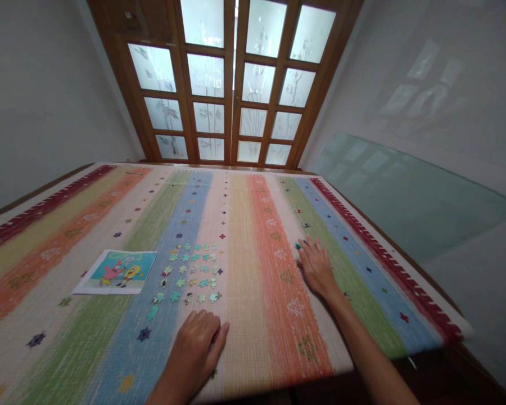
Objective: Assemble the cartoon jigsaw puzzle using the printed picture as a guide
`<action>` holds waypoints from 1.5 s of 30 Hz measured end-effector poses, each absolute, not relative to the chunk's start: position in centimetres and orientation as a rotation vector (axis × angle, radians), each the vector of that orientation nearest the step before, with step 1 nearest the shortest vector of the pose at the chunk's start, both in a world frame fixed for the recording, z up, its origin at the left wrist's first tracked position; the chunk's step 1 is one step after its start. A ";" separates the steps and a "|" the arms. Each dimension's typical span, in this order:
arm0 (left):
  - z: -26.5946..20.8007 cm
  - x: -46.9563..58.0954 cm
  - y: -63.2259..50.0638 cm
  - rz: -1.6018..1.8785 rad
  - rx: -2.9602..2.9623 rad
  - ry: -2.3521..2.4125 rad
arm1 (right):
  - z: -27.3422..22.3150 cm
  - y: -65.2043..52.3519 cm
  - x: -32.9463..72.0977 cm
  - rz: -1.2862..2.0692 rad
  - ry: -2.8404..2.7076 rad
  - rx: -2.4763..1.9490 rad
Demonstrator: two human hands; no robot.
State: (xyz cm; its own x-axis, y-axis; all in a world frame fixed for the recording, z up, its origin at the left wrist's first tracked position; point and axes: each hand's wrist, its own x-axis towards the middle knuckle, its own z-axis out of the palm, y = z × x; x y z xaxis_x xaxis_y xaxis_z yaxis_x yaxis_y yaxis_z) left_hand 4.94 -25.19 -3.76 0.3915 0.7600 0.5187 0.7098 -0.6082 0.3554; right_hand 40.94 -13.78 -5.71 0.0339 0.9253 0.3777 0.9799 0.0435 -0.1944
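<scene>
Rows of small puzzle pieces [194, 269], mostly turquoise and green, lie loose on the striped tablecloth [238, 292]. Just in front of them my left hand [200, 337] rests on the cloth, its fingers curled under and its thumb pointing forward; the palm is hidden, and I see nothing held in it. To the right, my right hand [316, 261] lies palm down with the fingers spread on the cloth. A small dark green bit [298, 246] shows by its fingertips, too small to name surely. Left of the pieces lies a cartoon picture sheet [118, 272].
The cloth covers a large table with a wooden edge [455, 306] at the right. Wood-framed glass doors [231, 101] stand beyond the far side. White walls [37, 107] rise at both sides, with a pale green panel [405, 185] on the right one.
</scene>
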 end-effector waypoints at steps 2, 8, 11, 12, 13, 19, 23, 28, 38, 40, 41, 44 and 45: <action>-3.8 4.9 -25.2 1.028 2.538 1.348 | -5.1 -13.8 40.3 -0.207 -1.941 -1.886; -2.9 4.1 -24.0 0.999 2.553 1.278 | -3.7 -13.8 37.1 -0.169 -2.098 -1.676; -1.4 2.4 -21.6 1.010 2.600 1.256 | -3.0 -13.5 35.4 -0.122 -2.131 -1.577; -0.7 1.6 -20.5 1.004 2.612 1.278 | -2.7 -13.3 34.8 -0.104 -2.143 -1.542; 0.0 0.8 -19.4 0.995 2.619 1.322 | -2.4 -13.0 34.4 -0.085 -2.153 -1.510; 3.0 -2.8 -13.0 0.696 2.757 1.268 | -0.6 -10.9 32.3 0.019 -2.175 -1.392; 2.5 -3.4 -11.3 0.620 2.803 1.235 | -1.0 -10.1 31.9 0.024 -2.109 -1.359; 0.8 -3.4 -12.1 0.680 2.739 1.342 | -2.7 -10.8 32.6 -0.067 -1.957 -1.341; 0.1 -3.5 -12.6 0.686 2.701 1.479 | -2.4 -11.4 32.1 -0.257 -1.830 -1.124; 0.0 -3.6 -12.5 0.652 2.699 1.468 | -2.4 -11.5 32.0 -0.259 -1.840 -1.110; -0.1 -3.6 -12.5 0.638 2.695 1.464 | -2.4 -11.6 31.9 -0.255 -1.846 -1.110; -0.3 -3.6 -12.4 0.621 2.668 1.462 | -2.6 -11.7 31.8 -0.235 -1.874 -1.136; -0.4 -3.6 -12.4 0.615 2.655 1.461 | -2.7 -11.7 31.8 -0.229 -1.885 -1.144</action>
